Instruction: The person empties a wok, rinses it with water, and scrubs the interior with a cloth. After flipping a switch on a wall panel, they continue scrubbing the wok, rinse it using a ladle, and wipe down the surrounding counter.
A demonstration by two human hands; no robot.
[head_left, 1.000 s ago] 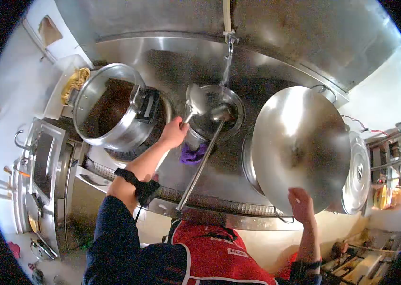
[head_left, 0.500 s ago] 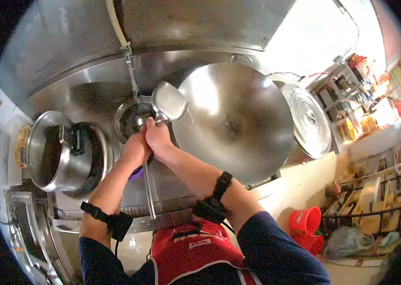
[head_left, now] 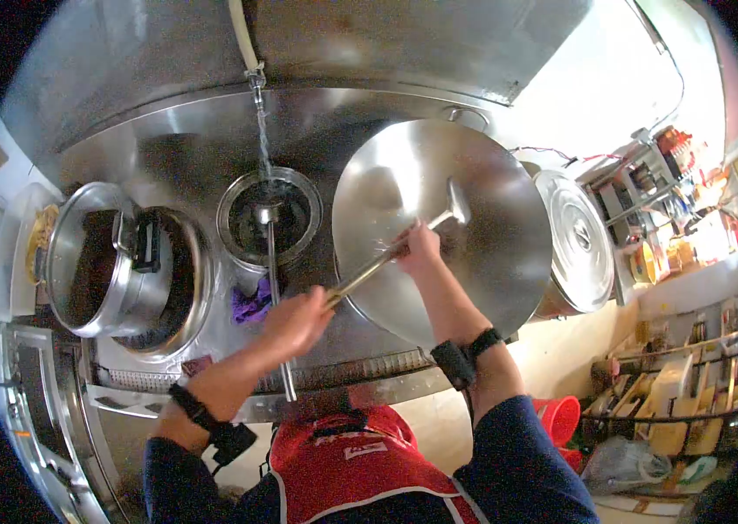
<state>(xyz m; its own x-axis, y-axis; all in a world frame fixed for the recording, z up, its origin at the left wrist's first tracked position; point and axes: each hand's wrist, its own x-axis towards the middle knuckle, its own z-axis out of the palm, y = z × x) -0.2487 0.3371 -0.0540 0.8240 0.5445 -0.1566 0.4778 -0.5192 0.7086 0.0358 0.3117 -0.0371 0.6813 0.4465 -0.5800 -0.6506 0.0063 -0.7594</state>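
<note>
A long-handled ladle point(head_left: 360, 278) slants across the left part of the large steel wok point(head_left: 491, 262), its head over the wok's middle. My left hand point(head_left: 297, 321) is closed round the handle's lower end, left of the wok. Farther up, my right hand point(head_left: 419, 244) grips the same handle above the wok. Water from a tap point(head_left: 255, 77) runs into a round pot point(head_left: 227, 229) at the left. A second ladle point(head_left: 278, 279) rests in that pot with its handle toward the counter's front edge. Near the pot's base lies a purple cloth point(head_left: 251, 301).
At the far left stands a deep steel pot point(head_left: 144, 297). A round lid point(head_left: 574, 231) is right of the wok. Beyond are a shelf with packages point(head_left: 648, 253), red buckets point(head_left: 558, 417) below, and a rack with boards point(head_left: 675, 389). The counter's front edge point(head_left: 360, 384) runs before me.
The ladle has swung from above the round pot to over the wok. My hands have moved apart, the right one rightward and the left one down. The second ladle and purple cloth show more fully.
</note>
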